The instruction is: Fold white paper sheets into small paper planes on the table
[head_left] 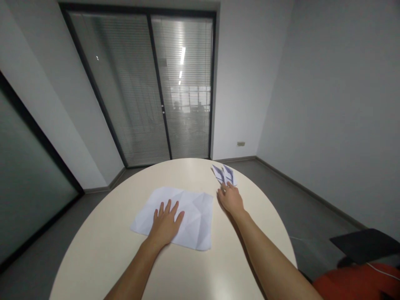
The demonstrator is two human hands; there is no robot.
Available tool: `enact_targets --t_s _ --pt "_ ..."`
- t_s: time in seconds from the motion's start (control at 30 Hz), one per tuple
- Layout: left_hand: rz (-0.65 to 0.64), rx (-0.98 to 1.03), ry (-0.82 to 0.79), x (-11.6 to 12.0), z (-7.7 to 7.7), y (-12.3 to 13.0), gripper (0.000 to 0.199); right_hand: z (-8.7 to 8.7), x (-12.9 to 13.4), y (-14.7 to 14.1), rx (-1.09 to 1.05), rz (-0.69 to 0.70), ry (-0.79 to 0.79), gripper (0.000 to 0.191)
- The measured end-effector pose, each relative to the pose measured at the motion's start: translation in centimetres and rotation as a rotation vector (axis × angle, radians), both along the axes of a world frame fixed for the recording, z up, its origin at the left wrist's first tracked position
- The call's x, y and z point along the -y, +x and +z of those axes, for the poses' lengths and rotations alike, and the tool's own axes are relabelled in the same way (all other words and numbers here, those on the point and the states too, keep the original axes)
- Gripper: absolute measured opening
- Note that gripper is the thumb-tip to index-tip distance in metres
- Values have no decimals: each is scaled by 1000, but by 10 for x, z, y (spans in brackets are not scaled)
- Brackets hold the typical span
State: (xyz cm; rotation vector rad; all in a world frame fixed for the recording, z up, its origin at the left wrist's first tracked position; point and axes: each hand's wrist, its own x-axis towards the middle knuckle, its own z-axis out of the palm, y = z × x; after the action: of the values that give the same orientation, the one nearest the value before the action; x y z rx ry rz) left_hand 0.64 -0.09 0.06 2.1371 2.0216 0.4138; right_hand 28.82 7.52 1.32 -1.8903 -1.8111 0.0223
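A creased sheet of white paper [195, 216] lies flat on the round, cream-coloured worktop [103, 254], left of its middle. Fold lines cross the sheet, most plainly on its right half, and its outline is uneven. The left hand [165, 226] rests palm down over the sheet's near left part, its fingers spread and released, pressing on the surface without gripping anything.

The right hand [231, 200] reaches further out, with its fingers at the near end of a folded paper piece [229, 173], close to the worktop's far right edge. The piece has pointed flaps aimed away from the person, with shaded faces that look bluish. The fingertips touch or overlap its near end; I cannot tell whether they pinch it. The folded piece and the sheet lie apart.

Beyond the worktop stands a dark-framed glass partition [169, 148] with horizontal blinds [190, 137]. A small wall plate [240, 144] sits low on the pale wall [246, 83]. At the lower right is something red [346, 283], with a black flat panel [368, 246] above it.
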Motion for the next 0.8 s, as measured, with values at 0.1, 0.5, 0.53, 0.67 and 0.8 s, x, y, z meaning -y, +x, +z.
enact_targets --t_s 0.1,0.5,0.53,0.67,0.8 --pt "-4 -3 10 1 0 1 67 2 0 2 -16 17 0 39" --pt "-6 249 249 -3 13 4 66 9 0 -5 -789 169 318 38" --pt "-1 309 261 -2 17 5 71 12 2 -8 -843 202 333 36" --pt "2 595 290 4 29 12 89 21 13 -25 -981 338 317 29" --pt "-40 840 326 6 36 19 77 22 22 -39 -948 456 228 26"
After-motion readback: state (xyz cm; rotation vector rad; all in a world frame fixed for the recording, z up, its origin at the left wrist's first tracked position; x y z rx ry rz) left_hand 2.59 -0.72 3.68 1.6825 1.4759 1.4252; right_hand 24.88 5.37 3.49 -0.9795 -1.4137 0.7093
